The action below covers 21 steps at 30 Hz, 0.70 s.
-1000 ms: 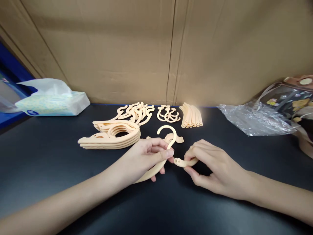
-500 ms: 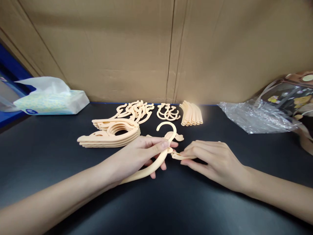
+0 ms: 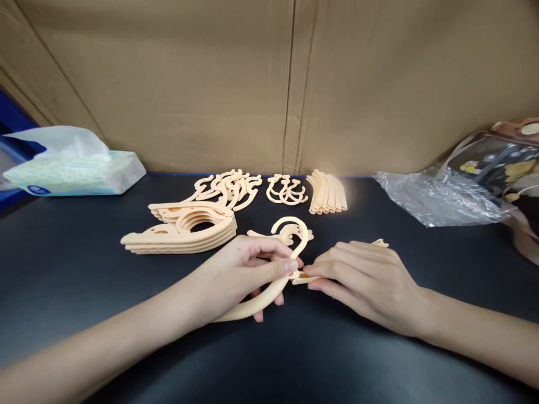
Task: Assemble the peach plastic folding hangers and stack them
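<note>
Near the middle of the black table, my left hand [image 3: 252, 269] pinches a cream plastic hanger piece [image 3: 265, 297] at the joint below its curved hook [image 3: 302, 230]. The curved arm of this piece runs down to the left under my wrist. My right hand [image 3: 366, 280] is closed on a small cream hanger arm [image 3: 304, 277], most of it hidden by the fingers. Its exposed end meets the joint beside my left thumb; whether the two are locked together I cannot tell. Behind the hook lies another loose cream piece [image 3: 286, 235].
Folded hangers [image 3: 181, 238] are stacked at left. Behind them lie loose curved arms [image 3: 231, 188], several hooks [image 3: 287, 191] and a row of hollow tubes [image 3: 327, 193]. A tissue pack [image 3: 76, 171] is at far left, a clear plastic bag [image 3: 442, 196] at right. Cardboard [image 3: 202, 84] walls the back.
The small arm in my right hand has come closer to the joint at my left thumb, its end now touching or overlapping it. The view has shifted slightly to the right.
</note>
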Available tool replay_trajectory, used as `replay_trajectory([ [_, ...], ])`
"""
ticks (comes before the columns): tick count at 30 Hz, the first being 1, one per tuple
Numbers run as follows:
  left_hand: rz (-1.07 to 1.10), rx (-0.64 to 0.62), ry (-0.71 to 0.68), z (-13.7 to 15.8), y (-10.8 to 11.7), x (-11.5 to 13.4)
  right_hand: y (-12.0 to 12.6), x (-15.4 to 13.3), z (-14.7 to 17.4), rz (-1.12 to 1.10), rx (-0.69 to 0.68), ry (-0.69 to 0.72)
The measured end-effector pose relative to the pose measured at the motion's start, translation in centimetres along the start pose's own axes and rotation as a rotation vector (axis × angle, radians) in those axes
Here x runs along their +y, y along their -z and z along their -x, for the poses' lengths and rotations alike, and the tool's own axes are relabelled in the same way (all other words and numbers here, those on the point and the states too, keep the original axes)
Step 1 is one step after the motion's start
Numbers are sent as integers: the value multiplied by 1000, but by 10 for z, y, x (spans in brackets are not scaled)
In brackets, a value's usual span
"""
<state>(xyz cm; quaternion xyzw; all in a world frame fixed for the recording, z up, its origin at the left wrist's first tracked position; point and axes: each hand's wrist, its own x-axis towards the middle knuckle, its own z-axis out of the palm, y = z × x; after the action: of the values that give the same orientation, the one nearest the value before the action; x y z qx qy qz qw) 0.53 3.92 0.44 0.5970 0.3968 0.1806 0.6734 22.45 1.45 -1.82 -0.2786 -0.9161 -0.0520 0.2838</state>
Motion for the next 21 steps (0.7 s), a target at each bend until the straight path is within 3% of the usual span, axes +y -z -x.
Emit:
replay_trajectory([
  [8, -43, 39, -5, 2, -4, 0, 2, -4, 0, 88, 9, 66],
  [21, -110, 63, -7, 2, -4, -2, 0, -4, 0, 39, -26, 91],
])
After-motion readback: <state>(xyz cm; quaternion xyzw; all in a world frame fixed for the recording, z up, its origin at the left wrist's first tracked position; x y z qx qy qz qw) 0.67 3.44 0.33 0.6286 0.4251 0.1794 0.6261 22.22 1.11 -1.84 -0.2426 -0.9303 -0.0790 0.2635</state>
